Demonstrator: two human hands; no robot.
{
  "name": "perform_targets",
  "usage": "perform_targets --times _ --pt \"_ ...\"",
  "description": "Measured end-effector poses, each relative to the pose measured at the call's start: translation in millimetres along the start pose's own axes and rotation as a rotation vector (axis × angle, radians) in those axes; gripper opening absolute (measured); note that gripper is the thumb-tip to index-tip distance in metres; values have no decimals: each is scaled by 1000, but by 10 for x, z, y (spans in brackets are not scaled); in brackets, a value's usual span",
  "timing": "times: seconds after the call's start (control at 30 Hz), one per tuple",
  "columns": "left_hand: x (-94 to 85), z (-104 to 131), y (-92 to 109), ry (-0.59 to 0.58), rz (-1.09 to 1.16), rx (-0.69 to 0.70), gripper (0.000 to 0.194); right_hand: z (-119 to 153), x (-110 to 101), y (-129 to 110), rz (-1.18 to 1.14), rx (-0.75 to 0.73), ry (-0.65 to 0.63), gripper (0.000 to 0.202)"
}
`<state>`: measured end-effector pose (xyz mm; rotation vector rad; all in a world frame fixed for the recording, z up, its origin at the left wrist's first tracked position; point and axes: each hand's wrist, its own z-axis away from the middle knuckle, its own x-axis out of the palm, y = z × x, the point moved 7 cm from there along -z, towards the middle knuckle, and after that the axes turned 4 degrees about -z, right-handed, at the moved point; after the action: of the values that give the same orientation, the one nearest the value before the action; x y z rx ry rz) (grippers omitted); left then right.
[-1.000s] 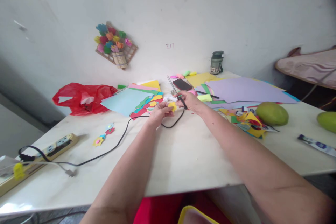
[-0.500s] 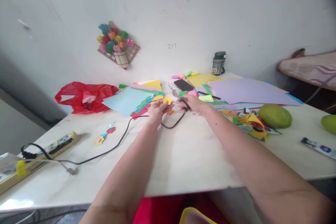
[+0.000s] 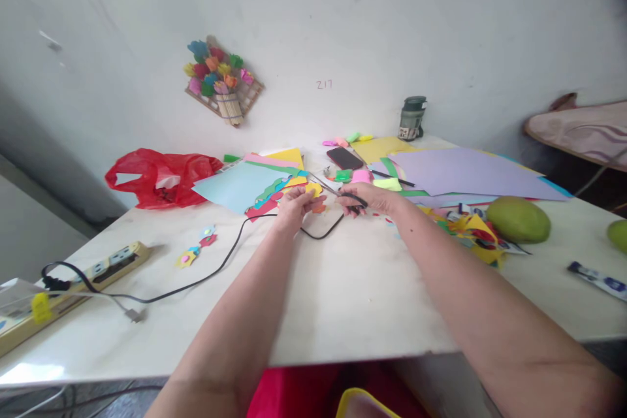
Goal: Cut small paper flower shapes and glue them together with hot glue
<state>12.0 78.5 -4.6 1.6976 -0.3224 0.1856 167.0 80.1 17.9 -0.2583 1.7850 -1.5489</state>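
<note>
My left hand pinches a small cut piece of yellow paper between thumb and fingers. A pair of scissors with dark handles is gripped in my right hand. Its thin blades point left, close to the yellow paper; whether they touch it I cannot tell. Bits of orange paper lie just under the left fingers. A black cable runs across the table and passes below both hands. Joined paper flowers lie to the left of my left arm.
Coloured sheets surround the hands, with light blue paper left and purple paper right. Behind them lies a phone. Paper scraps and a green mango are at right, a power strip and red bag at left.
The scissors have swung from pointing away to pointing left at the yellow paper. My right hand has shifted slightly right and lower. The left hand keeps nearly the same place.
</note>
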Motion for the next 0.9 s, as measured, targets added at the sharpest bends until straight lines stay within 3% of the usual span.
perform_targets --times 0.9 --pt "20 9 -27 -65 31 -12 29 33 35 -17 54 45 -7 22"
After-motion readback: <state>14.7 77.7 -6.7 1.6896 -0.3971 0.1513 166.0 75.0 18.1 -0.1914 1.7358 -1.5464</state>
